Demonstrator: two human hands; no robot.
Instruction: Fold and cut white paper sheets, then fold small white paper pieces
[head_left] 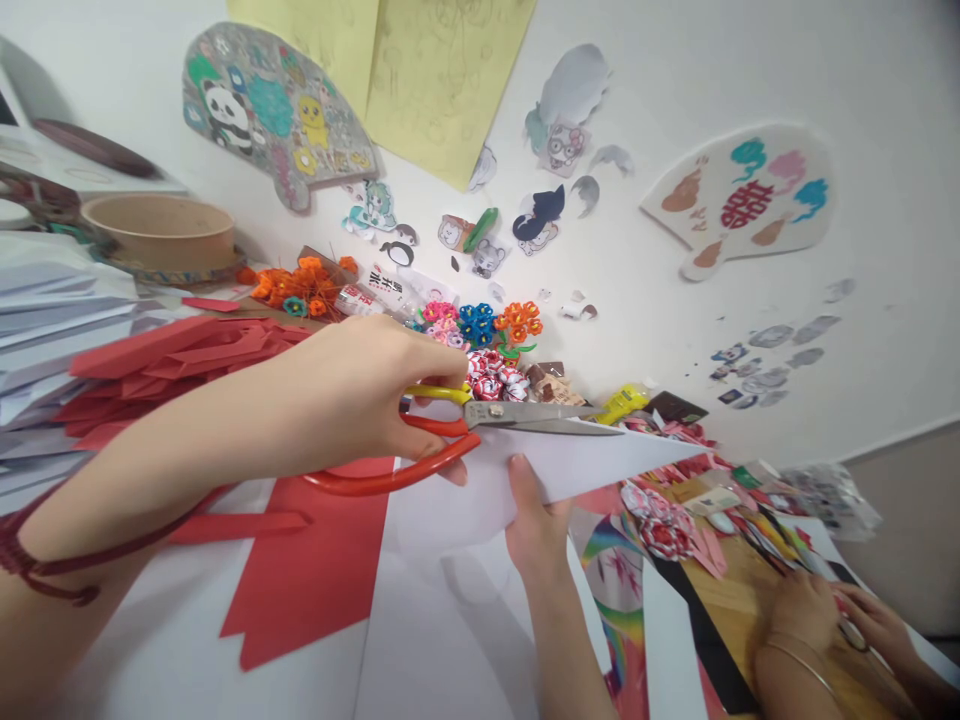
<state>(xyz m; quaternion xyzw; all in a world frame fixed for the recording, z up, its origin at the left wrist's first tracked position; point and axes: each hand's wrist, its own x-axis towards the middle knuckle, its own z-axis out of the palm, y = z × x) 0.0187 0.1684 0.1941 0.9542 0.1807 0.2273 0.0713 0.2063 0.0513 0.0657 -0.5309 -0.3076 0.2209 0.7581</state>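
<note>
Red-handled scissors [536,414], with a yellow lining in one loop, are held in my left hand [375,385], which comes in from the left edge. Their blades are slightly apart and lie along the upper edge of a white folded paper [600,462], which tapers to a point at the right. My right hand [536,530] reaches up from the bottom and pinches this paper from below, its thumb on top. White sheets [435,640] lie beneath both hands, and red paper [322,570] is spread under my left forearm.
Stacks of folded red strips [172,365] and white strips [52,350] lie left, near a round tub [161,230]. Paper flowers [487,325] line the decorated wall. At the lower right, another person's hands [806,610] hold a small tool over the wooden table [727,590].
</note>
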